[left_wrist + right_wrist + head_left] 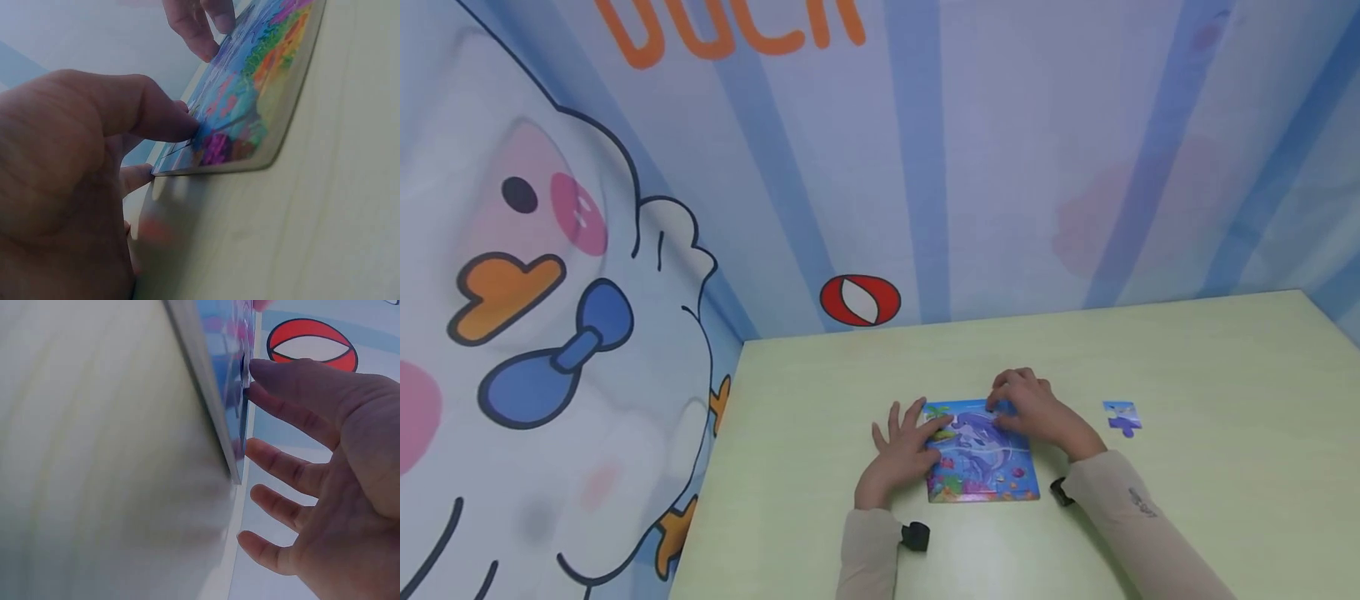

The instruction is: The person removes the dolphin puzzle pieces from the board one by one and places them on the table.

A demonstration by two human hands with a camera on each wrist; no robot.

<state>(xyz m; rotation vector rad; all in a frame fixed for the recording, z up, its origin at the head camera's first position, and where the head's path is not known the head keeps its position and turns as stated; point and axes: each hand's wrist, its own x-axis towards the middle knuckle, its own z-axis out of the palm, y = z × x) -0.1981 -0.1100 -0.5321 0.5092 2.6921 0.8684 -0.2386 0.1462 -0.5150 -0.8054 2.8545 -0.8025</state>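
Note:
A flat jigsaw puzzle (981, 462) with a purple dolphin and colourful coral lies on the table. My left hand (897, 458) is at its left edge, fingers spread. In the left wrist view, the left thumb (169, 119) presses on the picture near a corner. Over the puzzle's upper right part, my right hand (1033, 408) has thumb and index finger bent down close together. They seem to pinch a puzzle piece (242, 378) at the surface, mostly hidden by the fingertips. The other right fingers (275, 503) are loosely bent beyond the edge.
A loose puzzle piece (1123, 418), blue and purple, lies on the table to the right of the puzzle. The pale wooden table (790, 467) meets a printed blue backdrop (1000, 167) along its back edge. A big white duck is printed at left.

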